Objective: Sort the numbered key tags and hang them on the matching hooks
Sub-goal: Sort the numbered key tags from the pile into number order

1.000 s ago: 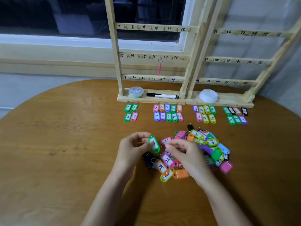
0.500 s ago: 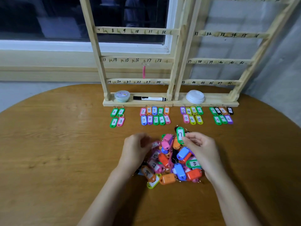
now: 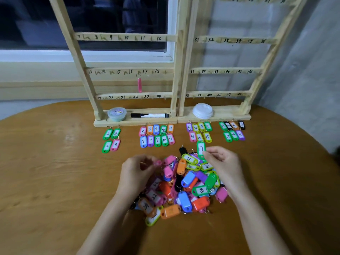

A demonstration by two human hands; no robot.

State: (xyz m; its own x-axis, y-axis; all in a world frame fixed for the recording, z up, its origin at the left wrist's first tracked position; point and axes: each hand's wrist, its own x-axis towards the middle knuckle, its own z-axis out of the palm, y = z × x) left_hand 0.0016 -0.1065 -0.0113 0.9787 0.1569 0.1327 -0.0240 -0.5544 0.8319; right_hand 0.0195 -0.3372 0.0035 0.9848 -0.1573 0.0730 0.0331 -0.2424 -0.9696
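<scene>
Right hand [image 3: 223,162]: grip pinching the lower end of a green key tag marked 17 [image 3: 201,149], held upright over the far edge of a pile of coloured key tags [image 3: 185,183] on the wooden surface [image 3: 55,181], near the numbered hook rack [image 3: 175,74]. Left hand [image 3: 136,172] curls at the pile's left edge; blurred, so its grip cannot be told.

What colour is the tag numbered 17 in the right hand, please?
The tag is green, seen best in head view.
</scene>
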